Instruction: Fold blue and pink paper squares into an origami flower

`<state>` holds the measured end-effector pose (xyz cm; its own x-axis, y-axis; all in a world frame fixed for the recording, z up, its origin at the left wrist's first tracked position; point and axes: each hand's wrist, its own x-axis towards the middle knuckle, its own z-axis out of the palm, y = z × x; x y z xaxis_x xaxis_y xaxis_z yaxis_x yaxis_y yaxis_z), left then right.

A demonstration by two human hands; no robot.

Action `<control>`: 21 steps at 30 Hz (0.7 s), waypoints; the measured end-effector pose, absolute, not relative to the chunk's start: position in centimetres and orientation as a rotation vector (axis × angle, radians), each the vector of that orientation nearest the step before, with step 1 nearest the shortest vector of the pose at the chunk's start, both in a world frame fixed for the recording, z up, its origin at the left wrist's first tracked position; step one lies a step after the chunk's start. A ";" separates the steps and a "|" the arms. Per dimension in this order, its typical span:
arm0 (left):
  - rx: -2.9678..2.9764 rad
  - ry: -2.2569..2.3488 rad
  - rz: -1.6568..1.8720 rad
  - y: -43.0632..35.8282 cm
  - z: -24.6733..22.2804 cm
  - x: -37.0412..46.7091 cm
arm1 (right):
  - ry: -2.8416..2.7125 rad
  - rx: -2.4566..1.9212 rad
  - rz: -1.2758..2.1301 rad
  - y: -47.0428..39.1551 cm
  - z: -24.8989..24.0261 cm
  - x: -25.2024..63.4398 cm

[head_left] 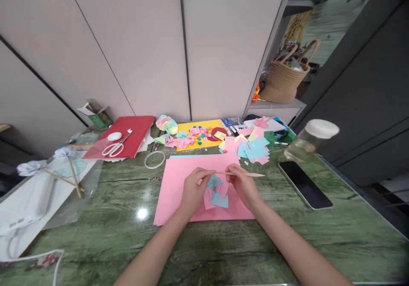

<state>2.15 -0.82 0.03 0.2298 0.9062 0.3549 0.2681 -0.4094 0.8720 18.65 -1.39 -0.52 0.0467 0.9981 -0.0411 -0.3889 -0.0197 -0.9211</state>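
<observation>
Both hands hold a thin pointed wooden stick [255,174] level above a stack of pink paper sheets [179,179]. My left hand [194,189] pinches its left end between thumb and fingers. Farther along, my right hand [243,186] grips the stick, and its tapered tip sticks out to the right. Beneath and between the hands lie folded blue paper pieces [220,200] and small pink paper pieces [209,201] on the pink sheets. Whether the left fingers also hold a bit of paper cannot be made out.
Behind the sheets lie a tape roll [154,160], a yellow sheet [211,124] with small crumpled bits, and a pile of coloured paper [255,147]. White scissors [113,149] rest on a red folder [137,130]. A phone [305,184] and a lidded jar [306,141] stand right.
</observation>
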 end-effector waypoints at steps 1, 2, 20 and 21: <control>1.823 1.091 1.184 -0.8 0.1 2.2 | -0.835 -0.944 1.377 -1.4 -0.5 18.6; 1.818 1.102 1.175 -0.9 0.1 2.2 | -0.813 -0.931 1.398 -1.4 -0.6 18.6; 1.732 1.157 1.223 -0.9 0.0 2.3 | -0.575 -0.851 1.659 -1.4 -1.0 18.5; 1.727 1.164 1.226 -0.9 0.1 2.3 | -0.572 -0.850 1.664 -1.4 -1.1 18.5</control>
<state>2.32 -0.90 0.13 0.1442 0.9382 0.3147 0.2658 -0.3430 0.9009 18.45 -1.40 -1.05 -0.1145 0.9646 -0.2375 -0.6144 -0.2566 -0.7461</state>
